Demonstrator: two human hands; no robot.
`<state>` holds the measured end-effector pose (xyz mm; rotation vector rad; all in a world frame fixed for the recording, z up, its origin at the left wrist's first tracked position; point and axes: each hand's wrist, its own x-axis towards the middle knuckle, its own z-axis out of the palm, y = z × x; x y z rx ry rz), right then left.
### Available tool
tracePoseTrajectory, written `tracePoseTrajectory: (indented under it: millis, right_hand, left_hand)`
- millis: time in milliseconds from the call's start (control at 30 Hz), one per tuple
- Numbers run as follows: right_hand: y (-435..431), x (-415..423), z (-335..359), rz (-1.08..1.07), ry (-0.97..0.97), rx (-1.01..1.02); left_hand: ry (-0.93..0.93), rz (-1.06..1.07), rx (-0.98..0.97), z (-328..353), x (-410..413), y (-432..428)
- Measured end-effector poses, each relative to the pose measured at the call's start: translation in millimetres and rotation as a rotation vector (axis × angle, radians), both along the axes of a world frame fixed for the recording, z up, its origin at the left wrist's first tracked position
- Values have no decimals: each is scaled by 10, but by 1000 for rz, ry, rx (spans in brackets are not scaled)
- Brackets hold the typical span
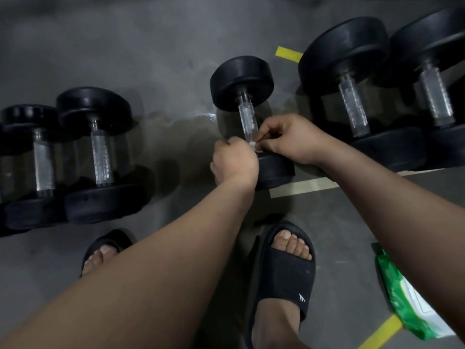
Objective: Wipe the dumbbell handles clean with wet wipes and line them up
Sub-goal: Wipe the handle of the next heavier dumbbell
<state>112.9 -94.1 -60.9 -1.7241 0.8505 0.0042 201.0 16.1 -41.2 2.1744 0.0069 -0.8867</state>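
Note:
A black dumbbell [241, 81] with a silvery knurled handle [247, 119] lies on the grey floor in the middle. My left hand [234, 162] and my right hand [289, 139] meet at the near end of that handle, fingers curled, both pinching a small white wet wipe [252, 145] against it. Only a scrap of the wipe shows between the fingers. The dumbbell's near weight [275, 172] is partly hidden by my hands.
Two dumbbells [95, 157] lie side by side at the left, and two larger ones [352, 96] at the right. A green wet-wipe pack [402, 298] lies on the floor at the lower right. My feet in black slides [284, 273] stand below. Yellow tape strips [288, 53] mark the floor.

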Motion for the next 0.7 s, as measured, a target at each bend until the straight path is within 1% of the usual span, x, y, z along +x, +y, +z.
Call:
tracePoseTrajectory:
  millis: [67,167,267,367,433,500,600,667,700]
  right_hand:
    - [7,72,-18,-11,-25,-35]
    - [-50,292,-52,-102,-54,-204]
    - [-96,440,-59,-150,-21,-330]
    - [24,341,-19,-23,-7,-334]
    - [88,228,7,61,-15,-287]
    - [65,145,-4,94,-45,-226]
    - [-15,171,-49,78,-72,-197]
    - [-55,315,-62,-15,-82,-221]
    - [-76,413,-73,-70,-84,-273]
  left_hand:
    - [-22,37,5,-13,25,7]
    - [20,122,-8,-45,100,41]
    - [50,161,3,-84,163,100]
    - [23,183,3,-104,195,135]
    - [17,189,-7,-116,191,140]
    - [24,179,-11,-121,174,125]
    - [-3,152,-10,-121,146,94]
    - [-11,145,-7,-130,142,76]
    - [-14,139,-5,-135,143,68]
